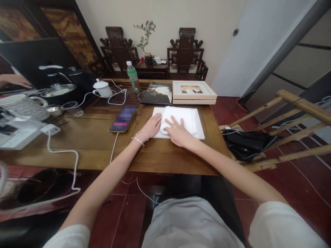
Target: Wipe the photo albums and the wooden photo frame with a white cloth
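Left hand (152,125) lies flat, fingers together, against the towel (184,117); right hand (178,132) presses its near corner, fingers spread. The folded towel sits just in front of the frame (193,91). It looks soft, light and limp, so it is best gripped along a folded edge. Phone (123,119) front-left of the frame

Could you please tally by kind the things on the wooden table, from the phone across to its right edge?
Folded white towel: 1
Flat white board under it: 1
Phone on a white cable: 1
Green plastic bottle: 1
Pictures: 2, a dark glossy print and a light wood-framed photo
Total: 6
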The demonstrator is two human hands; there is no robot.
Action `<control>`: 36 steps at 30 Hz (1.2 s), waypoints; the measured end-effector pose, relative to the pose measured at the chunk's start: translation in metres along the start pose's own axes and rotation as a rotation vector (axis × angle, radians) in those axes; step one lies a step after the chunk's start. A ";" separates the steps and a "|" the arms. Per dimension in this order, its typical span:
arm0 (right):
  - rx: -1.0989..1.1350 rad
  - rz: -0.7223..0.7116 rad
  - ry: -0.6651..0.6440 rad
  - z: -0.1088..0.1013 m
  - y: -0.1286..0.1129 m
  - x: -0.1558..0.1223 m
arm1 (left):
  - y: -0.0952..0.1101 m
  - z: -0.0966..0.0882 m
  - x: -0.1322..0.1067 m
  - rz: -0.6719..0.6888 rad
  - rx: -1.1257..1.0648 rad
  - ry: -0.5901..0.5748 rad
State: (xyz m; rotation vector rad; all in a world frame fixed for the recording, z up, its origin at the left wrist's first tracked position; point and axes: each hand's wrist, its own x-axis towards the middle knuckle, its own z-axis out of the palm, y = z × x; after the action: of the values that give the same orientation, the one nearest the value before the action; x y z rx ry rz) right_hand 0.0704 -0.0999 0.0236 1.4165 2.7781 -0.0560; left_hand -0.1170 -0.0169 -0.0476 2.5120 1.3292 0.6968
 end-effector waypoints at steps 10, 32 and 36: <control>0.068 -0.066 -0.082 -0.006 -0.033 -0.051 | 0.000 0.000 0.000 -0.005 -0.033 0.015; -0.046 -0.335 0.031 -0.006 -0.012 0.003 | 0.002 -0.005 0.006 -0.168 -0.692 0.453; 0.041 -0.438 -0.026 -0.023 -0.015 -0.032 | 0.009 -0.004 0.001 -0.189 -0.488 0.449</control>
State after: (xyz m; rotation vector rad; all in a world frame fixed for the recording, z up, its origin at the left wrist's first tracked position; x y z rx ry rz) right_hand 0.0771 -0.1336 0.0478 0.7795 3.0212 -0.1375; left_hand -0.1124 -0.0215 -0.0399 1.8833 1.2973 1.4011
